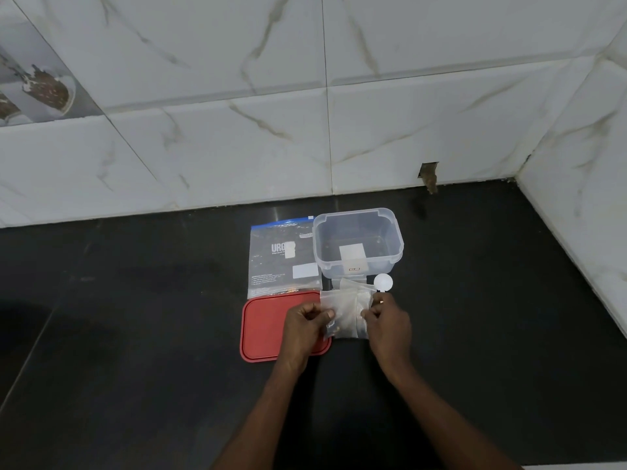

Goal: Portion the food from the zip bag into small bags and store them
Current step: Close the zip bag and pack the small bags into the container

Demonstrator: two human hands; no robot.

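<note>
A large zip bag [283,257] with a blue top strip and white print lies flat on the black counter. Right of it stands a clear plastic container [358,240], open and seemingly empty. Its red lid [264,329] lies flat in front of the zip bag. A small clear bag [346,312] with a little dark food at its bottom is held between both hands. My left hand [305,322] pinches its left edge and my right hand [386,318] pinches its right edge. More small clear bags [353,284] lie just behind it. A white round spoon [383,283] rests beside them.
The black counter [135,317] ends at a white marble-tiled wall [237,130] behind and another tiled wall [583,171] at the right. A small hole [429,173] shows in the back wall near the corner.
</note>
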